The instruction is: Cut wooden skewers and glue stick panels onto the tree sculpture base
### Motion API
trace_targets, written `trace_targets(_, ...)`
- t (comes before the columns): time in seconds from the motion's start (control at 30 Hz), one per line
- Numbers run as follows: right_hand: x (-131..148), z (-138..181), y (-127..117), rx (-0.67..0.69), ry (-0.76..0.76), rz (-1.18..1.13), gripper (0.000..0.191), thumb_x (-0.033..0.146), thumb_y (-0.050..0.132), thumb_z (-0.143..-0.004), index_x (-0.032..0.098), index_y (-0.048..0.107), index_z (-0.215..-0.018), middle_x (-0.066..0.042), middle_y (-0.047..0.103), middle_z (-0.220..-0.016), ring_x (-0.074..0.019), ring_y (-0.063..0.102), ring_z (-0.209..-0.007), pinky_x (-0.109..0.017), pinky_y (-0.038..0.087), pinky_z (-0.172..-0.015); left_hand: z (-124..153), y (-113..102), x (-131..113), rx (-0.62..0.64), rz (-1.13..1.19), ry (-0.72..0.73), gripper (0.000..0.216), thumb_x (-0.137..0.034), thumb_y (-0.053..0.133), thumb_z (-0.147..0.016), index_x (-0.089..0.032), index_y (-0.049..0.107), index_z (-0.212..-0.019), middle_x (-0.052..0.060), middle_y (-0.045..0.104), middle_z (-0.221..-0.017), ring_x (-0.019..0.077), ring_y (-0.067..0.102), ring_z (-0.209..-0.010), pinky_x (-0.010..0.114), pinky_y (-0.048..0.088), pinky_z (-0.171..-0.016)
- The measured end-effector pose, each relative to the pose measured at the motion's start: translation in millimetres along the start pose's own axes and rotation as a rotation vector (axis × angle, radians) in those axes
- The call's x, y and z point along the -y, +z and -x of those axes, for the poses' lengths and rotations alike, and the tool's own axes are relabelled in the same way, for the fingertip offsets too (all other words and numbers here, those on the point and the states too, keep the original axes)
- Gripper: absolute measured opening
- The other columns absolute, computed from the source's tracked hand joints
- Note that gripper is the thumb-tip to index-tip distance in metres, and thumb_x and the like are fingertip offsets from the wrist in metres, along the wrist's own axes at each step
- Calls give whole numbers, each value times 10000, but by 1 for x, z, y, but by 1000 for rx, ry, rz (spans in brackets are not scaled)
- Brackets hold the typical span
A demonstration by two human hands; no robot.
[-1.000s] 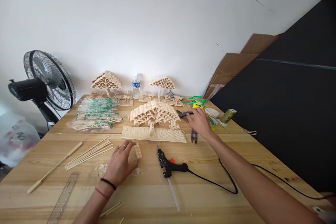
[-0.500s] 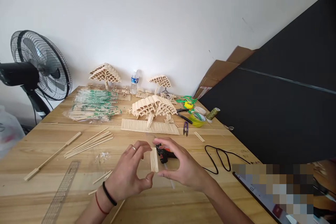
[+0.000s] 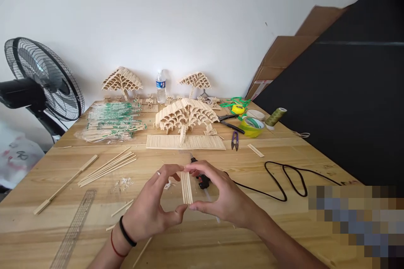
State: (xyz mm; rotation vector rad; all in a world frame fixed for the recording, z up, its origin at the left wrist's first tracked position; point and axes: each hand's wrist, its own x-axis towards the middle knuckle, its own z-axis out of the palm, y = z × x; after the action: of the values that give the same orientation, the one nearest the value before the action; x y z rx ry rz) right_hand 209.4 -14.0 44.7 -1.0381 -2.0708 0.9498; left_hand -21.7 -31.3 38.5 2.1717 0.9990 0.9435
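Note:
A small panel of several wooden sticks (image 3: 187, 188) laid side by side is held upright above the table. My left hand (image 3: 148, 204) pinches it by the top and bottom ends, with thumb below and fingers above. From the other side my right hand (image 3: 229, 197) grips the same two ends, its fingertips close to the left ones. Behind the right fingers lies a black hot glue gun (image 3: 203, 181), partly hidden, with a clear glue stick (image 3: 208, 196) at its rear. Beyond the hands stands a stick-built tree model (image 3: 186, 119) on a flat stick base (image 3: 202, 143).
Loose sticks (image 3: 107, 170), a clear ruler (image 3: 74, 227) and bagged sticks (image 3: 113, 119) lie on the left. Purple snips (image 3: 235, 141), pliers (image 3: 232, 124), tape (image 3: 252, 126) and thread (image 3: 275, 117) lie right, above a black cord (image 3: 261, 191). A fan (image 3: 47, 84) stands far left.
The view has shifted, so things on the right sit farther right. Both hands still hold the stick panel, with the right fingertips now nearer the left ones along its top end.

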Motion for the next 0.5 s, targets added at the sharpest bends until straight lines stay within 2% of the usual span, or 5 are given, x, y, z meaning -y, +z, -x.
trace_targets(0.2, -18, -1, -7, -47, -77, -49, 681, 411, 830, -825, 315, 496, -1411, -79, 609, -1379, -247, 634, -1187, -428, 537, -1022, -8, 0, 6, -49, -1, -61, 640, -155, 740, -810, -277, 465, -1375, 68, 619, -1241, 190, 609, -1004, 362, 503, -943)
trace_targets(0.3, -30, -1, -14, -93, -129, 72, 381, 346, 668, -961, 282, 573, -1325, -91, 618, -1331, -245, 619, -1185, -438, 537, -1007, -16, -10, 18, -145, 40, -106, 518, -199, 730, -835, -230, 509, -1304, 80, 613, -1191, 178, 589, -956, 350, 489, -915)
trace_targets(0.37, -40, 0, -18, -63, -124, 221, 218, 267, 640, -964, 270, 651, -1181, -84, 664, -1201, -265, 618, -1148, -467, 530, -998, -17, -15, 27, -209, 97, -140, 480, -226, 720, -849, -219, 508, -1279, 66, 606, -1113, 163, 567, -898, 332, 483, -869)
trace_targets(0.43, -52, 2, -20, -50, -67, 360, 229, 220, 678, -917, 262, 665, -1142, -86, 673, -1165, -300, 600, -1153, -517, 513, -1013, -16, -16, 33, -217, 150, -170, 466, -235, 716, -848, -215, 504, -1263, 49, 594, -1049, 154, 552, -855, 316, 476, -825)
trace_targets(0.5, -62, 5, -22, -60, 10, 434, 324, 215, 693, -893, 249, 637, -1210, -102, 652, -1224, -323, 579, -1187, -550, 498, -1029, -12, -12, 36, -174, 171, -183, 472, -225, 718, -837, -213, 508, -1260, 42, 589, -1017, 157, 553, -850, 317, 474, -821)
